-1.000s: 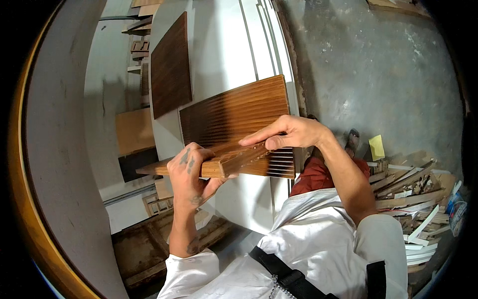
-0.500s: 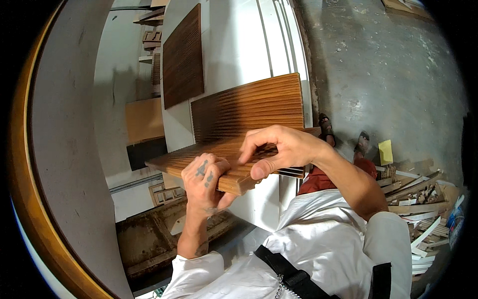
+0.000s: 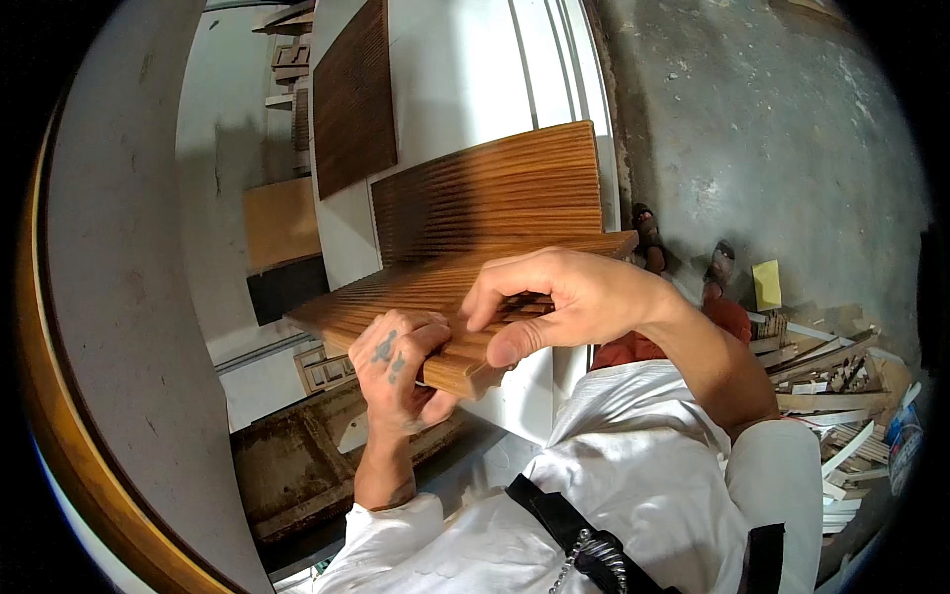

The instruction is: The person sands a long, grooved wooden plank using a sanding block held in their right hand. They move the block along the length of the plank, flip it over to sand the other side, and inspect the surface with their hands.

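Note:
A brown fluted wooden panel (image 3: pixel 396 297) is held up at a tilt in front of me, its near corner toward my body. My left hand (image 3: pixel 396 368) is closed round the left side of that corner, fingers over the ribs and thumb below. My right hand (image 3: pixel 569 297) arches over the near edge, fingertips bent onto the ribs and thumb against the edge. Whether anything small lies under those fingertips is hidden. Just beyond, a second fluted panel (image 3: pixel 495 183) lies on the white work surface (image 3: pixel 455 79).
A darker fluted panel (image 3: pixel 353 99) lies at the far left of the white surface. A pale upright board (image 3: pixel 114 247) stands at left. Wood offcuts (image 3: pixel 841 396) are heaped on the grey floor (image 3: pixel 772 129) at right, beside a yellow sheet (image 3: pixel 766 285). Another person's feet (image 3: pixel 720 265) show nearby.
The held panel's near corner has dipped slightly toward me. My right hand has shifted a little left with it, and my left hand keeps its grip. The whole view has shifted slightly.

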Motion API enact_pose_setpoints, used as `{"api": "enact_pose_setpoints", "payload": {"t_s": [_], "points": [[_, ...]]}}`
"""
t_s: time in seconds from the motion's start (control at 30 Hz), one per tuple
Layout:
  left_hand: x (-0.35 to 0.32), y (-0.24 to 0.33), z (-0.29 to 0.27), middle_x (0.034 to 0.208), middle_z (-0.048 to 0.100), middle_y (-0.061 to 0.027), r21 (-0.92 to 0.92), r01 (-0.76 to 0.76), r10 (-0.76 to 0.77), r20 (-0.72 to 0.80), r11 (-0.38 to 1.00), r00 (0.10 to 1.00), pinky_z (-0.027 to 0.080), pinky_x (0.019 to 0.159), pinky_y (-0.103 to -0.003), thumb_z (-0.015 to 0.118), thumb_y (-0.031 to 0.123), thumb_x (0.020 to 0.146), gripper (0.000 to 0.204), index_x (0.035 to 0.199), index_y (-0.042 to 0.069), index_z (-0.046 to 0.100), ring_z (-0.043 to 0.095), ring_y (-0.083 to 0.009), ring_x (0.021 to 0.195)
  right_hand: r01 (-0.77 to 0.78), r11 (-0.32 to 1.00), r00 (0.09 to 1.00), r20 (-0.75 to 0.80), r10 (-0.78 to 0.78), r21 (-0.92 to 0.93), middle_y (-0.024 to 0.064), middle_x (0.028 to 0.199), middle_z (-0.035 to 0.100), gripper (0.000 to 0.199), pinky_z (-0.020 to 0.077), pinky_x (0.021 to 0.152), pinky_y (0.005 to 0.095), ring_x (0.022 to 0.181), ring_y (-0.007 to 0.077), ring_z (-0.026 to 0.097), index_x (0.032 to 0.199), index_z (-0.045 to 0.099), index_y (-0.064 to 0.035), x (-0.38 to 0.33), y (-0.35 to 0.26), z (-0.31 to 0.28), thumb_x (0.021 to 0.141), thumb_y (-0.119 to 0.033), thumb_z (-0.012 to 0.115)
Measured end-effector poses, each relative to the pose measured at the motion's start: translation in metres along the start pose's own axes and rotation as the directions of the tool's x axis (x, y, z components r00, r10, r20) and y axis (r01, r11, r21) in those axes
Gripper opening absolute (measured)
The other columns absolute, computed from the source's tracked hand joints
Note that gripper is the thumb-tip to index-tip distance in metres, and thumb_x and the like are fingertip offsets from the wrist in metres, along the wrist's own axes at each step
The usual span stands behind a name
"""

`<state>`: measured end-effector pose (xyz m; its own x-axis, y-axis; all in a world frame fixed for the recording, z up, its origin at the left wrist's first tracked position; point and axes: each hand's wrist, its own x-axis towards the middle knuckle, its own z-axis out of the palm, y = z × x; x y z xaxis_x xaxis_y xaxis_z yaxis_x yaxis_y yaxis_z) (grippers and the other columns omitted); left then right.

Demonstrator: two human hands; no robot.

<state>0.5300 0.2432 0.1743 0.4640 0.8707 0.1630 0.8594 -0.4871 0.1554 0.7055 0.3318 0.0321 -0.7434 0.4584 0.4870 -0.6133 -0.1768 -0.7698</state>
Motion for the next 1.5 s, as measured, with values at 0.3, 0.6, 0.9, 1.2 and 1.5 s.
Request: {"api": "enact_pose_setpoints", "payload": {"t_s": [0.3, 0.6, 0.9, 1.2, 1.5], "points": [[-0.010, 0.003, -0.001, 0.081, 0.066, -0.0125, -0.011, 0.001, -0.001, 0.009, 1.000, 1.000, 0.048, 0.062, -0.035, 0.073, 0.039, 0.081, 0.041, 0.089, 0.001, 0.062, 0.064, -0.0283, 0.069, 0.004, 1.000, 0.989, 0.147, -0.007, 0.023, 0.0176, 0.128, 0.066, 0.031, 0.0478, 0.103, 0.0378, 0.122, 0.0271, 0.061, 0.121, 0.064, 0.0026, -0.009, 0.003, -0.010, 0.098, -0.018, 0.066], [-0.011, 0.002, -0.002, 0.081, 0.067, -0.0125, -0.003, -0.006, 0.006, -0.001, 1.000, 1.000, 0.048, 0.061, -0.035, 0.075, 0.036, 0.078, 0.038, 0.088, 0.001, 0.062, 0.065, -0.0281, 0.069, 0.193, 0.950, 0.899, -0.344, -0.271, -0.246, 0.0145, 0.123, 0.070, 0.027, 0.0537, 0.094, 0.0394, 0.112, 0.0298, 0.068, 0.115, 0.072, -0.0016, -0.045, 0.003, 0.028, 0.088, -0.007, 0.072], [-0.006, 0.000, 0.003, 0.081, 0.067, -0.0108, -0.007, 0.003, -0.003, -0.032, 1.000, 0.999, 0.049, 0.062, -0.034, 0.075, 0.035, 0.079, 0.036, 0.088, 0.002, 0.063, 0.065, -0.0269, 0.068, 0.089, 0.729, 0.702, -0.476, -0.529, -0.679, 0.0075, 0.094, 0.069, 0.031, 0.0512, 0.072, 0.0348, 0.083, 0.0238, 0.066, 0.103, 0.076, -0.0032, -0.042, -0.011, 0.058, 0.073, -0.001, 0.082], [-0.011, 0.002, 0.004, 0.079, 0.065, -0.0096, 0.022, 0.013, -0.012, -0.045, 1.000, 0.999, 0.044, 0.058, -0.034, 0.071, 0.042, 0.081, 0.040, 0.087, 0.003, 0.062, 0.062, -0.0257, 0.066, 0.008, 0.840, 0.793, -0.508, -0.335, -0.542, 0.0104, 0.086, 0.064, 0.012, 0.0489, 0.068, 0.0378, 0.078, 0.0286, 0.062, 0.088, 0.070, -0.0014, -0.040, -0.034, 0.057, 0.078, -0.004, 0.077], [-0.007, 0.004, 0.003, 0.081, 0.064, -0.0087, 0.015, 0.015, -0.014, -0.022, 1.000, 1.000, 0.043, 0.058, -0.035, 0.075, 0.038, 0.076, 0.039, 0.089, 0.004, 0.061, 0.061, -0.0264, 0.066, -0.095, 0.789, 0.866, -0.441, -0.235, -0.607, 0.0098, 0.082, 0.057, 0.019, 0.0468, 0.064, 0.0375, 0.071, 0.0263, 0.058, 0.089, 0.056, -0.0022, -0.031, -0.047, 0.052, 0.079, 0.003, 0.071]]}}
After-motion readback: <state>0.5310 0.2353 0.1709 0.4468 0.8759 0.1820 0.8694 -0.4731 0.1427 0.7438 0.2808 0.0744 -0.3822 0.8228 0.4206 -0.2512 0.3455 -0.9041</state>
